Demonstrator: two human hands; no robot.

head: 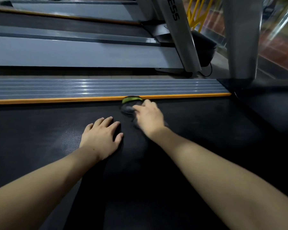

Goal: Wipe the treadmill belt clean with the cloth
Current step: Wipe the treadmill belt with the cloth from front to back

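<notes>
Two bare hands rest on the black treadmill belt (198,123). The right hand (149,117) lies on a grey cloth (127,109) with a green edge, fingers bent over the fabric and pressing it down on the belt; motion blur hides whether the fingers pinch the cloth or only press it. The cloth sits at the far edge of the belt, touching the orange strip (56,100) that borders it. A further fold of grey fabric shows under the wrist side of the same hand. The left hand (101,138) lies flat on the belt just beside the right one, palm down, fingers straight and slightly spread, holding nothing.

The belt surface is dark with a fine woven texture; a paler, dusty patch shows to the left of the left hand. Beyond the orange strip runs a grey ribbed side rail (106,87) with bright reflections of overhead light. At the right end of the rail a grey upright post (241,39) rises from a black cover.

Behind the rail stands a second treadmill (73,53) with a pale grey side panel and its own slanted silver upright (178,34). That upright carries dark letters reading "ESS"; the start of the word is cut off by the top of the frame. A yellow metal frame (195,10) and reddish brick flooring (276,45) appear at the upper right.
</notes>
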